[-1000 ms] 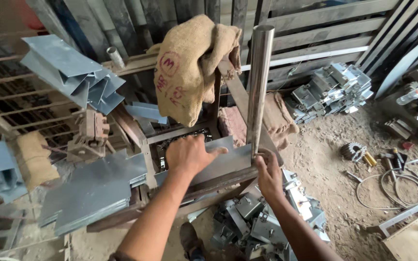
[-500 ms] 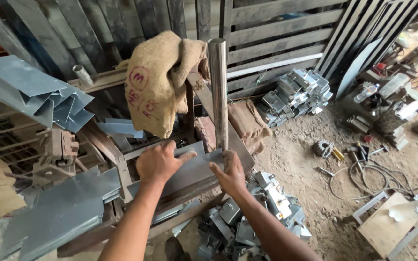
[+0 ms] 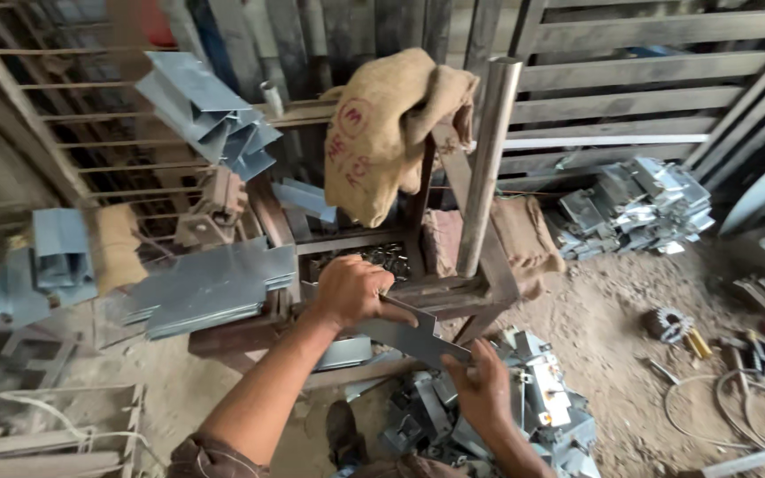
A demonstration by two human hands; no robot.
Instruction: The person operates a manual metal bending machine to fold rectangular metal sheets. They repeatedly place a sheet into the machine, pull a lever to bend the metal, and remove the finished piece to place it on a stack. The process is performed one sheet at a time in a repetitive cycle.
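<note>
My left hand (image 3: 353,290) grips the upper end of a flat grey sheet-metal piece (image 3: 413,335), close to the frame of a rusty metal bending press (image 3: 453,296). My right hand (image 3: 480,385) holds the lower right end of the same piece, which tilts down toward me. A long steel lever pipe (image 3: 487,164) rises upright from the press just right of my left hand. A burlap sack (image 3: 387,128) hangs over the press top.
A stack of flat grey sheets (image 3: 210,288) lies left of the press. Bent metal pieces are piled below my right hand (image 3: 533,416), at the far right (image 3: 635,211) and on the left rails (image 3: 205,111). Wires and tools (image 3: 719,363) litter the dirt floor.
The camera has swung, and both hands have drawn the metal piece out from the press toward me, the right hand dropping lower.
</note>
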